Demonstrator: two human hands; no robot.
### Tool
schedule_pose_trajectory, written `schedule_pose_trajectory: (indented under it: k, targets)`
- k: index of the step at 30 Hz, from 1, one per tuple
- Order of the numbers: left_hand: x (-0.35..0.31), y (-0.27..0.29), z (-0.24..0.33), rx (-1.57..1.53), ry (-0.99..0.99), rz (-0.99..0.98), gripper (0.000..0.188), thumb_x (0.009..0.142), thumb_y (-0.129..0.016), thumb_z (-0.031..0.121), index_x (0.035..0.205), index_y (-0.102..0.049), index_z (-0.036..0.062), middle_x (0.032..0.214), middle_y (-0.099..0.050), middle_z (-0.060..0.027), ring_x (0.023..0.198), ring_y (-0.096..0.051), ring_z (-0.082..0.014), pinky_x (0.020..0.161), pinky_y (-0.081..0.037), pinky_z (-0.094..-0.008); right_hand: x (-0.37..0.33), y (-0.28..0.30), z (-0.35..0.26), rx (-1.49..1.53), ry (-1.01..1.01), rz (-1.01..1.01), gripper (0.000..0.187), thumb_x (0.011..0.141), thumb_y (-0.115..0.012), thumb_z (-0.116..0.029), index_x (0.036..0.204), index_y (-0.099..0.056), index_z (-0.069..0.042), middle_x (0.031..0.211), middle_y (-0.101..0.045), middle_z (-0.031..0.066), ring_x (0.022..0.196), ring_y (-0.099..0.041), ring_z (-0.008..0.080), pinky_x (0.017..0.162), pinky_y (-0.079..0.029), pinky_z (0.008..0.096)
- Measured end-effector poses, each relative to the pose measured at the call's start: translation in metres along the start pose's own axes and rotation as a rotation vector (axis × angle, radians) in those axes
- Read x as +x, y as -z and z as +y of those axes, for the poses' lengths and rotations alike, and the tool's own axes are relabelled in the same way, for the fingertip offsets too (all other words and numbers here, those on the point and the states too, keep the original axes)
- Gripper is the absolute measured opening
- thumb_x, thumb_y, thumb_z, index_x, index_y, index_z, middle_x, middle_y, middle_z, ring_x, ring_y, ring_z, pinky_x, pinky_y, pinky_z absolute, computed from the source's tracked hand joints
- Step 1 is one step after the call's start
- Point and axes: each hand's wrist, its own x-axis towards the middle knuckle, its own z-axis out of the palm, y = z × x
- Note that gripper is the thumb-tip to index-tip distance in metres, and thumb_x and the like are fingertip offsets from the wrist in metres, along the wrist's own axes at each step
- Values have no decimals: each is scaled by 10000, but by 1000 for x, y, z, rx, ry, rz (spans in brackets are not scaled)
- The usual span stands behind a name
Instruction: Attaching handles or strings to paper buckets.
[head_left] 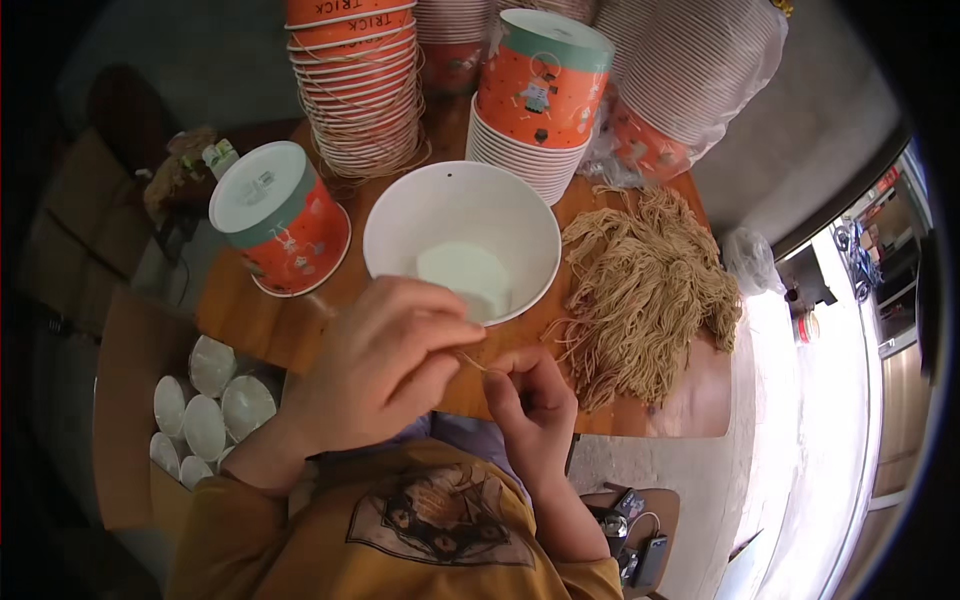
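A white-lined paper bucket (410,215) stands mouth-up on the table before me, with a small dark hole near its far rim. My left hand (385,355) is at the bucket's near rim, its fingers bent together around a thin tan string (470,360). My right hand (533,395) pinches the same string between thumb and forefinger, just right of the left. A short stretch of string shows between the two hands; its remainder is hidden. To the right lies a big heap of loose tan strings (650,300).
Left of the bucket an orange and green bucket (285,225) stands upside down. Behind rise a stack of strung buckets (360,100), an inverted stack (540,90) and plastic-wrapped stacks (700,70). A cardboard box (125,410) with several white cups or buckets sits lower left.
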Motion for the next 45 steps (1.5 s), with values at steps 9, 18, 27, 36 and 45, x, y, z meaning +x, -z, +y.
schedule_pose_trajectory:
  k: [9, 18, 27, 36, 45]
  targets:
    - [-15, -14, 6, 113, -59, -66, 248, 751, -699, -14, 976, -607, 33, 946, -562, -84, 855, -561, -269, 716, -484, -345, -7, -6, -7, 161, -10, -20, 47, 914, -607, -30, 941, -569, -26, 711, -517, -84, 633, -414, -31, 556, -331, 137]
    - [-16, -9, 2, 201, -96, -137, 186, 760, -624, -1, 922, -533, 18, 874, -482, -93, 838, -537, -264, 692, -486, -347, -3, -3, 2, -149, 99, -73, 39, 880, -676, -32, 898, -645, -16, 588, -449, -93, 535, -354, -7, 476, -296, 169]
    - [-19, -6, 1, -5, 120, -221, 165, 833, -661, 47, 878, -504, 21, 889, -493, -93, 857, -543, -275, 745, -469, -389, -1, -6, 7, 57, 108, -38, 40, 893, -672, -44, 916, -662, -12, 625, -454, -102, 575, -381, -16, 495, -294, 167]
    - [-15, -6, -1, 6, 57, -189, 171, 824, -666, 39, 865, -499, 31, 884, -494, -81, 853, -542, -273, 738, -464, -385, 1, -2, -3, 129, -173, -113, 19, 894, -660, -33, 899, -642, -27, 673, -449, -111, 582, -327, -23, 510, -257, 159]
    - [13, -13, -14, 263, 4, -79, 213, 791, -661, 46, 984, -570, 57, 919, -563, -81, 865, -579, -268, 758, -450, -389, 22, -11, 37, -363, 380, 296, 163, 835, -696, -50, 891, -544, -29, 779, -659, 62, 724, -697, 155, 654, -539, 264]
